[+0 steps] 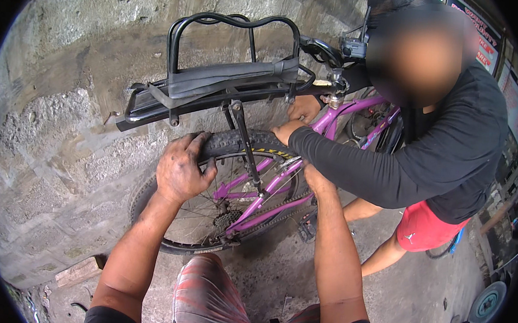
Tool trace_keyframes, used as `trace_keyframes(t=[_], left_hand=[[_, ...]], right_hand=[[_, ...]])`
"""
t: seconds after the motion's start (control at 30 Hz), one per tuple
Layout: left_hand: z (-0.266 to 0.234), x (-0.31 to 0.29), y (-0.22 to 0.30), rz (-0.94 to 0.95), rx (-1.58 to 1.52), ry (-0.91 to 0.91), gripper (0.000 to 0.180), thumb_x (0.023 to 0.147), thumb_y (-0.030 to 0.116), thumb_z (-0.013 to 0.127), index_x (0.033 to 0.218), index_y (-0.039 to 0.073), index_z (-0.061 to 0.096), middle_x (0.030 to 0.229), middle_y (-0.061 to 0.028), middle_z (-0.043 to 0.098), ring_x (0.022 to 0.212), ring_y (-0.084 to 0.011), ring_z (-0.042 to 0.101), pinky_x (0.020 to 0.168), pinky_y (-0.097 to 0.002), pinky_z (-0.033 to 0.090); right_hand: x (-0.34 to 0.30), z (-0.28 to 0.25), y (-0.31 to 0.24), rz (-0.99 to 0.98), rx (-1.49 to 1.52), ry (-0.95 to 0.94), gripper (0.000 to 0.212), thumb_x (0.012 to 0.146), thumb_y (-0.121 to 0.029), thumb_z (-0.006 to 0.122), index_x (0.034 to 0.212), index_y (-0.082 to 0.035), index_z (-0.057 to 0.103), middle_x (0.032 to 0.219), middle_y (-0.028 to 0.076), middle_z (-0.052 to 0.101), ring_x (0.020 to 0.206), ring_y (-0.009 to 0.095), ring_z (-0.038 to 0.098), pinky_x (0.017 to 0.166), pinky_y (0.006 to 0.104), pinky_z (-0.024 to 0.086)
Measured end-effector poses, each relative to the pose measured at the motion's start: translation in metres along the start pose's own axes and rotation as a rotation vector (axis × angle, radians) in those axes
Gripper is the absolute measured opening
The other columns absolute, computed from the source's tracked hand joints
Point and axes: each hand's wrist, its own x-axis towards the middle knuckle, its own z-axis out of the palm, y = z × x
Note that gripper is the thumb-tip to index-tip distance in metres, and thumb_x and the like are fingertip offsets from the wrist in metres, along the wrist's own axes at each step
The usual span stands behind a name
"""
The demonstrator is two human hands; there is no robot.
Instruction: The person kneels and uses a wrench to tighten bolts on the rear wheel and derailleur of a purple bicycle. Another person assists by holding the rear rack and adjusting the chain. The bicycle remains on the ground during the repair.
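A purple bicycle (275,185) stands by the wall, its rear wheel in front of me. My left hand (182,167) is closed over the rear tyre (230,141), fingers across the tread and thumb at its near side. Close to the frame tubes and the rim, my right hand (316,179) looks closed. Its fingertips are hidden, partly by the co-worker's sleeve, so what it grips does not show. One co-worker's hand (286,131) touches the top of the tyre; the other (305,108) is behind it, below the black rear rack (215,95).
Close on the right a co-worker in a black long-sleeved top (452,145) leans over the bicycle. A rough concrete wall (64,106) runs along the left. A wooden block (79,271) lies at the wall's foot. Another wheel (488,302) is at the far right.
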Motion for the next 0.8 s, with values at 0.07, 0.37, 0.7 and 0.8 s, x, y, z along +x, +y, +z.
trace_keyframes(t=[0.07, 0.37, 0.7, 0.8], left_hand=[[0.002, 0.001, 0.002, 0.0, -0.019, -0.001, 0.06, 0.082, 0.027, 0.078, 0.138, 0.007, 0.071, 0.116, -0.0212, 0.071, 0.111, -0.0432, 0.068, 0.1, -0.0491, 0.056], [-0.002, 0.0, 0.005, 0.02, 0.007, 0.036, 0.057, 0.082, 0.026, 0.079, 0.134, 0.005, 0.072, 0.121, -0.0182, 0.073, 0.112, -0.0401, 0.07, 0.1, -0.0469, 0.058], [-0.003, -0.001, 0.007, 0.016, 0.013, 0.038, 0.057, 0.082, 0.026, 0.079, 0.134, 0.005, 0.072, 0.121, -0.0184, 0.073, 0.112, -0.0402, 0.07, 0.1, -0.047, 0.058], [-0.005, 0.0, 0.005, 0.014, -0.013, 0.02, 0.057, 0.082, 0.026, 0.079, 0.134, 0.005, 0.072, 0.122, -0.0184, 0.073, 0.112, -0.0404, 0.07, 0.1, -0.0473, 0.057]], right_hand=[[0.0, -0.001, 0.005, 0.007, -0.019, 0.009, 0.053, 0.104, -0.033, 0.063, 0.149, -0.004, 0.063, 0.154, 0.025, 0.061, 0.147, 0.045, 0.051, 0.128, 0.0498, 0.031], [-0.004, -0.017, -0.011, -0.012, -0.092, -0.119, 0.058, 0.112, -0.036, 0.049, 0.159, -0.002, 0.051, 0.165, 0.026, 0.049, 0.155, 0.044, 0.042, 0.13, 0.0512, 0.027], [-0.004, -0.012, -0.009, 0.044, -0.068, -0.137, 0.06, 0.114, -0.038, 0.045, 0.162, -0.002, 0.048, 0.169, 0.026, 0.043, 0.159, 0.044, 0.036, 0.132, 0.0515, 0.023], [-0.007, -0.01, -0.01, 0.047, 0.006, -0.087, 0.058, 0.112, -0.036, 0.05, 0.159, -0.002, 0.051, 0.166, 0.026, 0.048, 0.156, 0.044, 0.04, 0.131, 0.0506, 0.025]])
